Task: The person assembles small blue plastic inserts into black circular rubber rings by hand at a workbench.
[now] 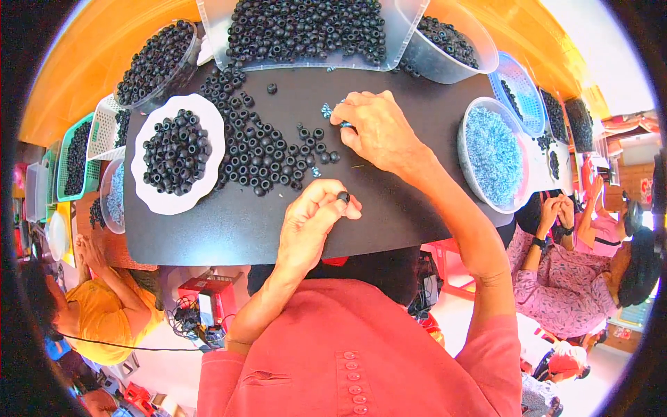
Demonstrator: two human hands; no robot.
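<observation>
Near the table's front edge, my left hand is closed, pinching a round black hollow piece between thumb and fingers. My right hand is farther out, its fingers curled down at the tabletop with a small blue piece at the thumb and fingertips. Beside those fingertips lies another blue-and-clear piece. A third blue piece rests just above my left hand. Loose black hollow pieces spread over the table to the left of both hands.
A white scalloped plate holds more black pieces. A clear bin and round tubs of them line the far edge. At right stands a bowl of small blue pieces. People sit at left and right beyond the dark table.
</observation>
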